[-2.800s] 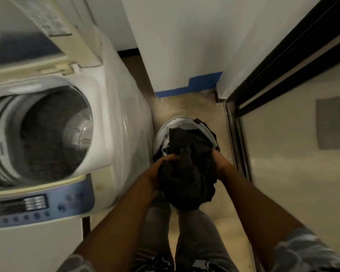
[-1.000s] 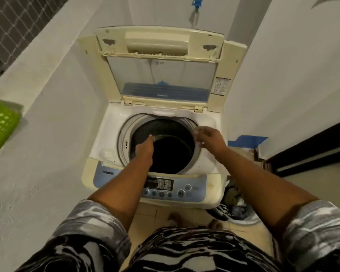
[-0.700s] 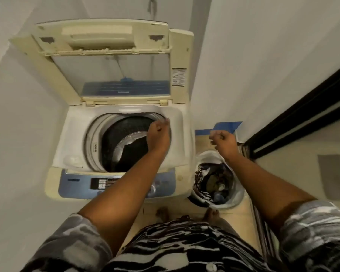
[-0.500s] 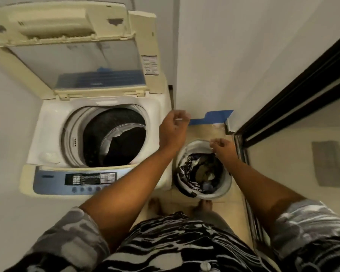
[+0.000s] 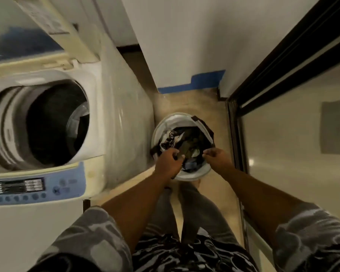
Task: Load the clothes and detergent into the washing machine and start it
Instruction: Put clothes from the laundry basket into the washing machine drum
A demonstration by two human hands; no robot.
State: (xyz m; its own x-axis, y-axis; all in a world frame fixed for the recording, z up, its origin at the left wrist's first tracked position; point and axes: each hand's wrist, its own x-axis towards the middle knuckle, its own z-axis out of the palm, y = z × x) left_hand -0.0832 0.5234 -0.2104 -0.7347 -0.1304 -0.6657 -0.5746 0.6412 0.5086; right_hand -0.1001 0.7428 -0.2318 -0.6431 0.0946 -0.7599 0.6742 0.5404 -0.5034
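White plastic forms the round laundry basket point(image 5: 166, 125) standing on the tan floor point(image 5: 186, 104) just beside the right flank of the washing machine point(image 5: 124, 118). A jumble of clothes point(image 5: 186, 142) fills it: dark fabric, a black-and-white patterned piece toward the left, something pale blue near the front edge. One dark garment hangs over the basket's rim on the far right.

Both of the person's arms reach down into the basket. The left hand point(image 5: 168, 163) is over the near left rim, fingers curled closed around a dark piece of cloth from the pile. The right hand point(image 5: 217, 157) is at the near right rim, fingers bent inward and resting against the clothes; whether it actually has hold of anything I cannot tell from here, as the fingertips are blurred against the fabric.

The machine is a top loader with its lid point(image 5: 29, 28) raised and leaning back. Its drum point(image 5: 53, 124) is open and dark inside; what lies in it is hard to make out. A blue control panel point(image 5: 35, 186) with a dark display and a row of round buttons runs along the front edge.

A strip of blue tape point(image 5: 196, 84) runs along the foot of the white wall point(image 5: 194, 36) beyond the basket. A dark-framed sliding door point(image 5: 283, 61) lines the right side. The person wears grey patterned short sleeves point(image 5: 94, 238) and grey trousers, and stands directly before the basket.
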